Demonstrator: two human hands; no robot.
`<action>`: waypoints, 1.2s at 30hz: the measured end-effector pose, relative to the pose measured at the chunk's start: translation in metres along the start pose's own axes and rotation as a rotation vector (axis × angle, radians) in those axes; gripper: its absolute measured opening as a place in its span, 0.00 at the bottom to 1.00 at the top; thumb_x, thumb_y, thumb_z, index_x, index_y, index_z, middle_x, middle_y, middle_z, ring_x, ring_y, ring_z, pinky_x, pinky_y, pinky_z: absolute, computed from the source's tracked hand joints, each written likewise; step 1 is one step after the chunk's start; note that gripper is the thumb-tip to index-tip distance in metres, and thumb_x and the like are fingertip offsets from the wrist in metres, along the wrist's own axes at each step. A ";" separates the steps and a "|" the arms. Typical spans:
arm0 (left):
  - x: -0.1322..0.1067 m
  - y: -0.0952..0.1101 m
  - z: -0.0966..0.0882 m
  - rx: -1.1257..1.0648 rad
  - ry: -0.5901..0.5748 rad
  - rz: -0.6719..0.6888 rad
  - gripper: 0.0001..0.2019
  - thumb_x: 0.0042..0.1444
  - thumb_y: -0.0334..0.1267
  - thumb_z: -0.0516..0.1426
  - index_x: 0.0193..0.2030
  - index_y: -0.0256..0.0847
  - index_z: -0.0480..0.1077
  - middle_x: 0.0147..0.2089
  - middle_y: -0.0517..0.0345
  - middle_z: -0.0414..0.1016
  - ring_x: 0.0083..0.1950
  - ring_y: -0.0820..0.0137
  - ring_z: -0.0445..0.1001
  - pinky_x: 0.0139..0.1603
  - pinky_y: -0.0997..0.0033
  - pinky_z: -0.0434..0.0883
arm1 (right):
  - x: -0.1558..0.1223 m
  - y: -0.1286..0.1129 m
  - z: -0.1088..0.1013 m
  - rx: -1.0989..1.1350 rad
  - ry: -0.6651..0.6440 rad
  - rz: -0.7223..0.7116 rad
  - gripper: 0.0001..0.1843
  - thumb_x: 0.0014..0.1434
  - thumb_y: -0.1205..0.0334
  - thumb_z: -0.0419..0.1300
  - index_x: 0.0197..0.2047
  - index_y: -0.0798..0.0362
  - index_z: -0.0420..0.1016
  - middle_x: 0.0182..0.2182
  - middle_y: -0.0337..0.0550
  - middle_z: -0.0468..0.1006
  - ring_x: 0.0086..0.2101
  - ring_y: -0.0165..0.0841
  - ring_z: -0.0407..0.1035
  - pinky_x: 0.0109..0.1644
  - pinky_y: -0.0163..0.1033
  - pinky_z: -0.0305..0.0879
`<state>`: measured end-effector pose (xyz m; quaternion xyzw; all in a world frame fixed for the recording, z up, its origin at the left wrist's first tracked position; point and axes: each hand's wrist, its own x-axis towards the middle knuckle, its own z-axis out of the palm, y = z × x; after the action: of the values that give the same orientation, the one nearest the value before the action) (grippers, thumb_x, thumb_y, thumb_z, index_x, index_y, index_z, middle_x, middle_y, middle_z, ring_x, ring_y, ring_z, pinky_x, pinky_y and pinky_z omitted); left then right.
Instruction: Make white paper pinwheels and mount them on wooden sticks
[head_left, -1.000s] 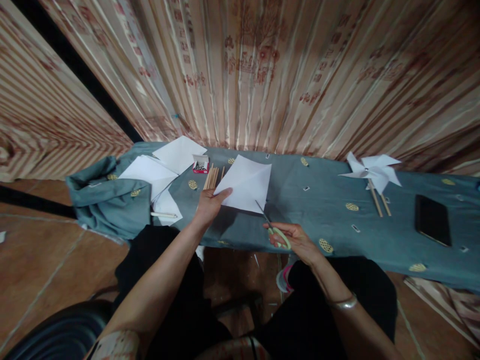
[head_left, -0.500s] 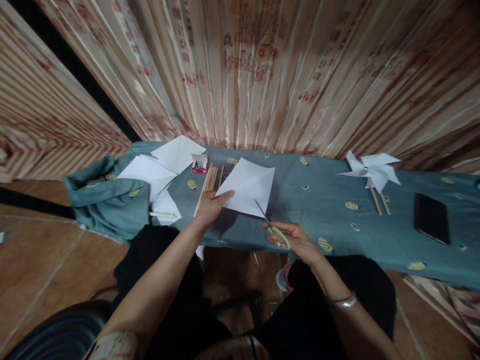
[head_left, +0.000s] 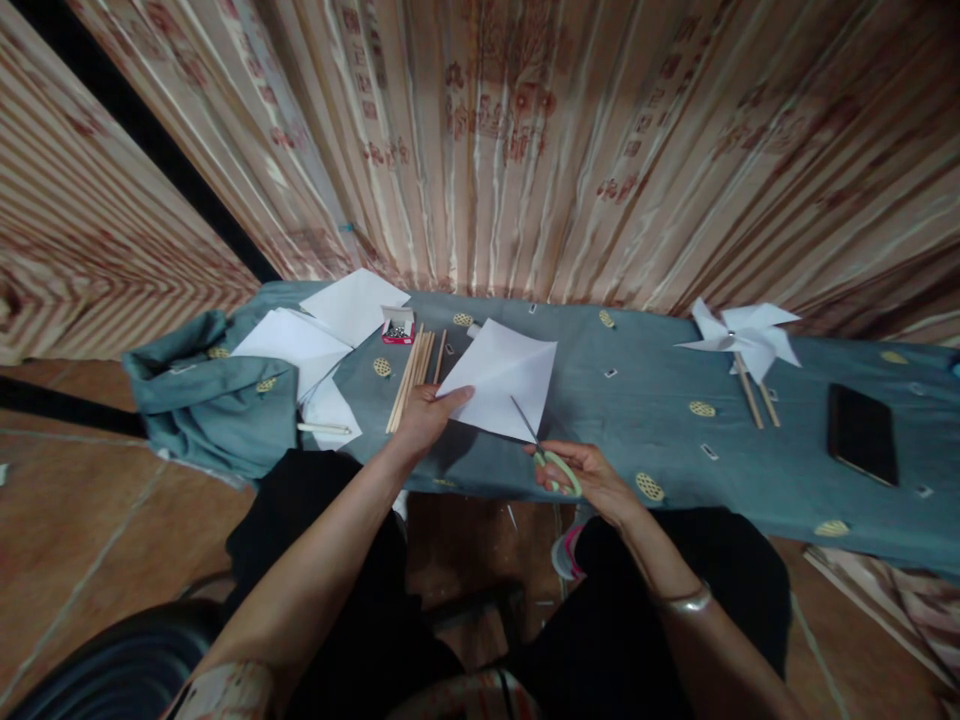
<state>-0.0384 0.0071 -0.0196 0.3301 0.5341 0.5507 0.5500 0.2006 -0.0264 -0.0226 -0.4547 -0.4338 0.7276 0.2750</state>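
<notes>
- White paper square (head_left: pixel 501 375): near-left corner pinched in left hand (head_left: pixel 424 418).
- Green-handled scissors (head_left: pixel 546 452): gripped in right hand (head_left: pixel 589 475), blades touching the paper's near edge.

A creased white paper square (head_left: pixel 501 378) tilted at frame centre; green-handled scissors (head_left: pixel 546 454) meet its lower corner.

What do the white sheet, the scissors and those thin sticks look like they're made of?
The white sheet in the left hand: thin matte paper, creased. The scissors in the right hand: grey, metal-looking blades; pale green handles, probably plastic. The sticks: bare pale wood or bamboo, I cannot tell which.
</notes>
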 end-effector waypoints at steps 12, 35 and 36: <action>-0.001 0.001 0.002 0.002 0.006 -0.081 0.20 0.31 0.45 0.71 0.30 0.33 0.79 0.30 0.51 0.81 0.30 0.65 0.77 0.35 0.67 0.73 | 0.001 0.000 0.002 0.008 0.034 0.006 0.26 0.37 0.49 0.75 0.39 0.54 0.82 0.21 0.37 0.75 0.22 0.24 0.65 0.28 0.33 0.64; -0.004 -0.011 0.002 0.032 -0.064 -0.100 0.18 0.37 0.46 0.69 0.29 0.34 0.78 0.26 0.54 0.78 0.25 0.71 0.72 0.27 0.71 0.68 | 0.005 0.005 0.000 -0.013 0.023 -0.001 0.24 0.36 0.47 0.74 0.28 0.55 0.74 0.21 0.35 0.73 0.21 0.24 0.64 0.27 0.33 0.61; -0.004 -0.011 0.003 0.031 -0.068 -0.096 0.17 0.37 0.46 0.69 0.30 0.34 0.78 0.26 0.54 0.78 0.25 0.71 0.72 0.28 0.72 0.68 | 0.005 0.005 0.001 -0.020 0.018 -0.004 0.23 0.37 0.46 0.74 0.28 0.55 0.74 0.21 0.35 0.73 0.21 0.24 0.64 0.27 0.33 0.61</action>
<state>-0.0324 0.0017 -0.0283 0.3310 0.5390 0.5038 0.5883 0.1980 -0.0251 -0.0286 -0.4631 -0.4395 0.7185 0.2759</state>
